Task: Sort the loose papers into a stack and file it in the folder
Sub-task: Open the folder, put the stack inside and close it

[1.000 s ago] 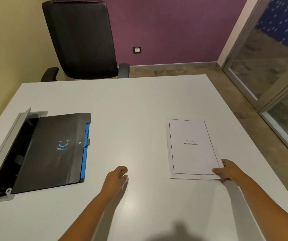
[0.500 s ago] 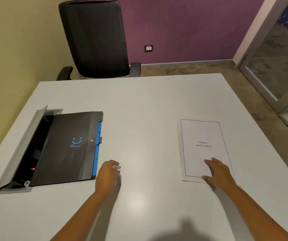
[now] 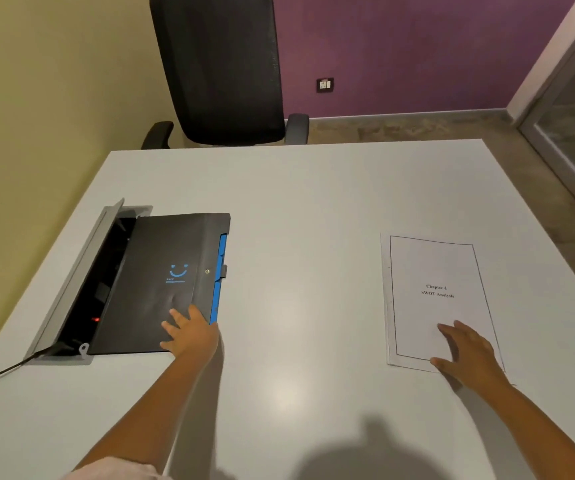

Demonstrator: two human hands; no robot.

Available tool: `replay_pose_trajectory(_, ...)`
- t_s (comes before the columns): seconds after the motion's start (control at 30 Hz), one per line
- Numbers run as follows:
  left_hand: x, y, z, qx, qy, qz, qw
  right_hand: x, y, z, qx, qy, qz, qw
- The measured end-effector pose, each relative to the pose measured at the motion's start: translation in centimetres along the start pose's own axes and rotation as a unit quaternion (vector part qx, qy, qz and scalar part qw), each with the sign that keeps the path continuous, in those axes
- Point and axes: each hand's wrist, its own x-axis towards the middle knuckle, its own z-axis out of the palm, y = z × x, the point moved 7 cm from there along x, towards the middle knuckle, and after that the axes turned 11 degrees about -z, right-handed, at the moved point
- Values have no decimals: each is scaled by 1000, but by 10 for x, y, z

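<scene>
I see the left hand flat, fingers spread, on the black folder (near corner); the right hand rests flat on the paper stack across the bench.

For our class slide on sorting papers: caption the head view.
Left hand on black folder, right hand on paper stack.

On the tabletop, the folder lies at the left, partly over an open cable box, and the paper stack lies well apart at the right. The left hand rests on the folder's near right corner; the right hand rests on the stack's near end. A chair stands beyond the far edge.
</scene>
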Motion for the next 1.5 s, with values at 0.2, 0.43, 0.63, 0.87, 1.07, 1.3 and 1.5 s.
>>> replay_pose_trajectory(0.2,4,-6,14,71,-4,30,997,-1,-1,-1,6,-5,6,1000)
replay_pose_trajectory(0.43,-23,-5,27,107,-25,91,990,0,-2,-2,2,-8,6,1000)
replay_pose_trajectory(0.63,-74,9,53,122,-24,166,978,-1,-9,-5,-14,-12,5,1000)
replay_pose_trajectory(0.87,-133,28,73,130,11,239,962,-7,-12,-8,-20,-23,-7,1000)
replay_pose_trajectory(1.07,-122,42,49,117,56,218,967,-9,-10,-7,-17,-37,-19,999)
replay_pose_trajectory(1.3,-105,50,36,100,34,213,971,-7,-9,-5,-22,-37,-17,999)
replay_pose_trajectory(1.5,-89,39,18,87,59,188,976,-7,-8,-5,-23,-36,-16,999)
